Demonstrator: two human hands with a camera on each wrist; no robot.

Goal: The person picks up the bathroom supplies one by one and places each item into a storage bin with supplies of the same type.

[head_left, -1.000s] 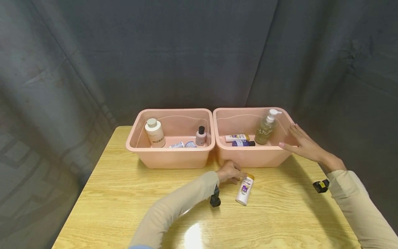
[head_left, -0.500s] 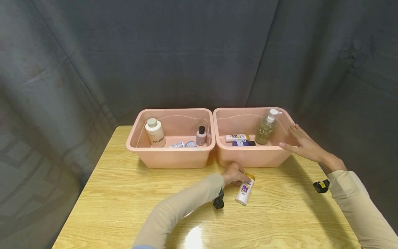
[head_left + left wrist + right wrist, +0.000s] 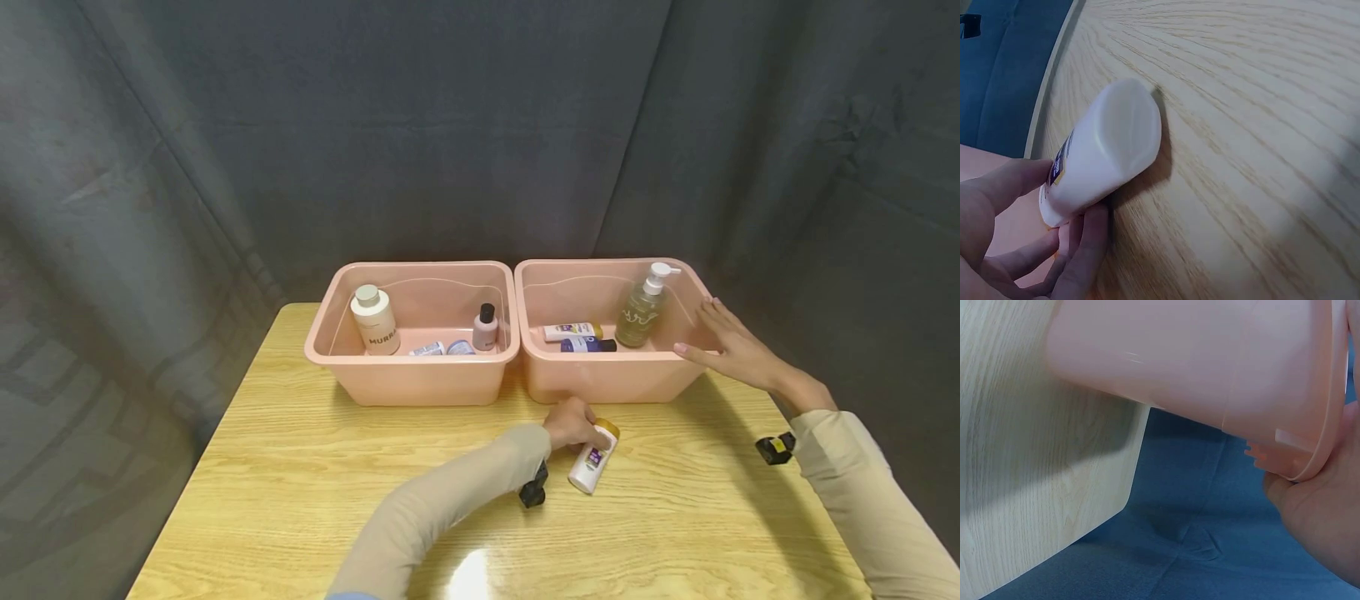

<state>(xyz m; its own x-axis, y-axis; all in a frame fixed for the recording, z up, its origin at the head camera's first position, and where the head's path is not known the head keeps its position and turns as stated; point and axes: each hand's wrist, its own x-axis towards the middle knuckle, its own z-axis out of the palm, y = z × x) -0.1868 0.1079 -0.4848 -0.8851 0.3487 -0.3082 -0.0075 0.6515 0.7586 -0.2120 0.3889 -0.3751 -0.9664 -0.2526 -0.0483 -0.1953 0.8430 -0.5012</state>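
A: Bottle [image 3: 592, 458], white with a gold cap, is lying on its side on the table [image 3: 300, 483], just near of the right bin [image 3: 600, 379]. Left hand [image 3: 572, 422] is curling round its cap end. In the left wrist view the thumb and fingers [image 3: 1082, 240] are pinching the bottle [image 3: 1100, 150] near the top, with the bottom end pointing away and resting on the wood.

B: Lifted?

A: Cannot tell for sure; the bottom end seems to be touching the table. I'd judge the grip is at the cap end because that end is lying closest to the hand.

B: Right hand?

A: Right hand [image 3: 731, 350] is lying flat on the right rim of the right bin, fingers straight, gripping nothing. Probably steadying the bin. The right wrist view is showing the palm [image 3: 1325, 531] against the bin's rim [image 3: 1319, 456].

B: Contents?

A: Right bin is holding a pump bottle [image 3: 642, 308] standing upright, plus two small tubes [image 3: 577, 337] lying flat. Left bin [image 3: 412, 375] is touching it side by side, holding a white jar [image 3: 373, 321], a small pink bottle [image 3: 484, 328] and small items too tiny to tell.
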